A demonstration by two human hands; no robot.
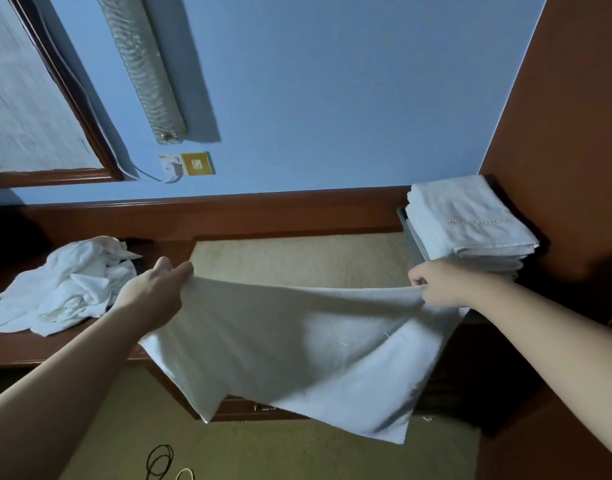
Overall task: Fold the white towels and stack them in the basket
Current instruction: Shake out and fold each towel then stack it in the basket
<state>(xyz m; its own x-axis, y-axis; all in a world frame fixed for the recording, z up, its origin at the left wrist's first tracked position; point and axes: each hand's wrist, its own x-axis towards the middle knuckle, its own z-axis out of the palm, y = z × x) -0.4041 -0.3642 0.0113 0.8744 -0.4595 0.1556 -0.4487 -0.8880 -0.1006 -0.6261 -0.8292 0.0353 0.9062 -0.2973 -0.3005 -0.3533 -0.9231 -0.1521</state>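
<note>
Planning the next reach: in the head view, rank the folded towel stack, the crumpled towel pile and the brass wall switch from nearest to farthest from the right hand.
From the right hand, which pinches the spread towel:
1. Folded towel stack: just behind the hand, at the right end of the counter.
2. Brass wall switch: up on the blue wall, left of centre.
3. Crumpled towel pile: far left of the counter, beyond the left hand.

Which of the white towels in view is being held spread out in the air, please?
The towel gripped by the left hand and right hand; the others lie crumpled in a pile or folded in a stack.
</note>
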